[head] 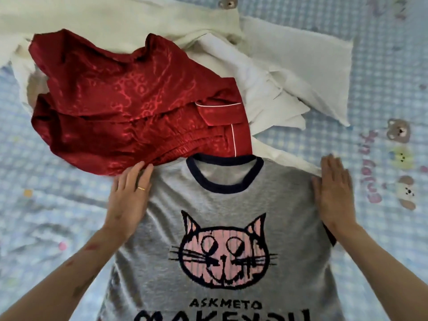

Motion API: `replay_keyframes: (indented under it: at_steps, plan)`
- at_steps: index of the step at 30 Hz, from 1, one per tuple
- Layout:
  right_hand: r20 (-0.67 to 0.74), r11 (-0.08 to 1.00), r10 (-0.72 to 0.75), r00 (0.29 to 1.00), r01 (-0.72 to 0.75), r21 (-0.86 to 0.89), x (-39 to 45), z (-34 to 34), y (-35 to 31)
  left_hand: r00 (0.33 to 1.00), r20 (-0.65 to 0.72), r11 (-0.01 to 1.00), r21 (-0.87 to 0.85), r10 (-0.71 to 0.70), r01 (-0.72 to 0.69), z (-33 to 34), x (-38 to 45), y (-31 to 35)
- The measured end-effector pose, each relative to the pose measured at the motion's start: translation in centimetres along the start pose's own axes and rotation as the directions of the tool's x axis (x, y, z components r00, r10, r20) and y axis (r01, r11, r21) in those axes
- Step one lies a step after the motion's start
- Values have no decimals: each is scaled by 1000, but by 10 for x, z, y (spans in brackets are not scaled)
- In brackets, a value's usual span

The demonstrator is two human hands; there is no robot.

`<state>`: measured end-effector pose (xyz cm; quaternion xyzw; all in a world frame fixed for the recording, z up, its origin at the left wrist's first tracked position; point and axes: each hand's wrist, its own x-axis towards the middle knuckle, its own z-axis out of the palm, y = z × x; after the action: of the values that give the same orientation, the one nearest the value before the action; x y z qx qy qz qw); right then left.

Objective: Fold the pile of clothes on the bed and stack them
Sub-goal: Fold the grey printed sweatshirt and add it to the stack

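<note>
while both grips, left hand (128,195) and right hand (333,191), press flat, grey t-shirt (222,205) hem is cut off.

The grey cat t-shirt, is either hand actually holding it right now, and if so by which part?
Neither grips it. The left hand and right hand lie flat with straight fingers on the shoulders of the grey t-shirt.

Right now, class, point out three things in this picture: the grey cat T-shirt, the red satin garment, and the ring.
grey cat T-shirt (231,200), head view, plain chest above the cat print.
red satin garment (120,93), head view, middle of the crumpled cloth.
ring (141,188), head view, band on a left-hand finger.
</note>
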<state>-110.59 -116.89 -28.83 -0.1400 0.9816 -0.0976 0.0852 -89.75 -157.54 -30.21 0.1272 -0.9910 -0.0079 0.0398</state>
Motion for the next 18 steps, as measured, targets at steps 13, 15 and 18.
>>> replay_keyframes:
  at_steps: [13,15,18]
  plan:
    - [30,934,-325,945,316,168,2,-14,-23,941,295,981,-52,-164,188,-20,26,3]
    - [23,925,-326,945,314,214,0,-22,-25,931,313,964,-125,-188,236,-21,33,4]
    - [46,918,-306,951,282,279,-12,-36,-27,936,286,846,-428,-207,318,-32,25,4]
